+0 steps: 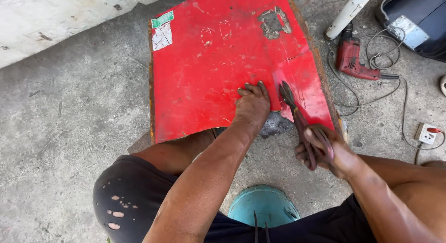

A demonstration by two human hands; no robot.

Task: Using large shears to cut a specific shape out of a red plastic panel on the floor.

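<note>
**Snips mid-cut in red panel**

Right hand (325, 150), grip clamped on tin snips (299, 115), blades biting the near edge of the red sheet-metal panel (223, 66) on the concrete floor (69, 131). Left hand (253, 103) flat, fingers spread, pinning the panel. Next squeeze likely needs steady hold-down. Red drill (355, 62) lies beyond.

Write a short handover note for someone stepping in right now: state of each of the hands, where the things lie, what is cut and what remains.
Left hand: pressed flat on the red metal sheet, holding it down on the concrete floor.
Right hand: closed round the handles of the tin snips, blades at the sheet's near edge.
Done: a cut runs up from the near edge beside the left hand.
Left: the rest of the sheet is uncut.
Nearby: red power drill with cord, at right.
</note>
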